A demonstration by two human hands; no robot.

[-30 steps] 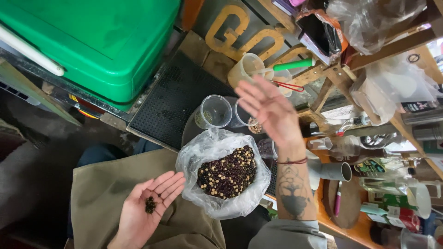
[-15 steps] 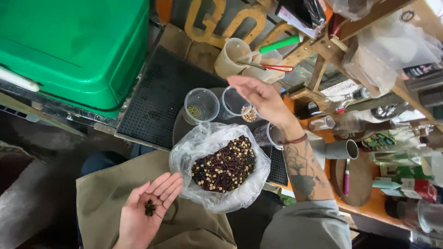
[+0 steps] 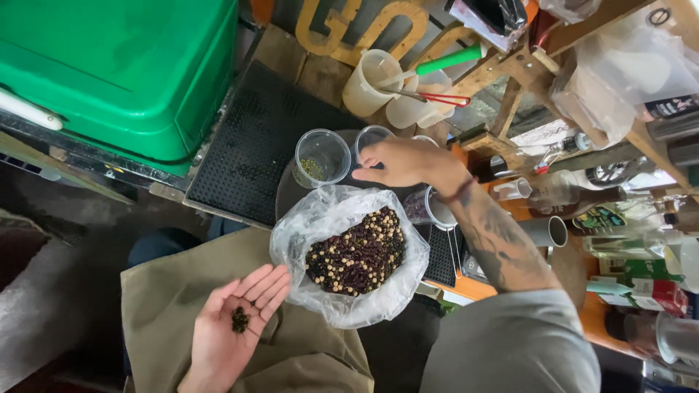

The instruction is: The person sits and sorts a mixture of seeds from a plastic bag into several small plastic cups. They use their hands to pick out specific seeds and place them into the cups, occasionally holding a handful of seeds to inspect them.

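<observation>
1. My left hand (image 3: 233,320) lies palm up over the olive apron (image 3: 167,306) on my lap; fingers spread apart, gripping nothing; a small heap of dark seeds (image 3: 239,319) rests in the hollow of the palm.
2. My right hand (image 3: 404,161) reaches over the far side of the bag, palm down, fingertips drawn together above a clear cup (image 3: 373,138); I cannot tell whether anything is pinched between them.
3. A clear plastic bag (image 3: 349,255) sits open between my two hands, just beside the left fingertips; it holds mixed beans (image 3: 357,251), pale, dark red and black.
4. A second clear cup (image 3: 322,156) stands just left of the first, on the round dark tray (image 3: 291,191); green grains lie in its bottom.
5. A further container with dark contents (image 3: 422,207) stands under my right wrist, partly hidden.
6. A black perforated mat (image 3: 255,145) covers the bench beyond the tray; a green bin (image 3: 124,73) occupies the far left corner.
7. Two pale jugs (image 3: 371,84) stand at the far edge; a green-handled tool (image 3: 444,62) rests in them.
</observation>
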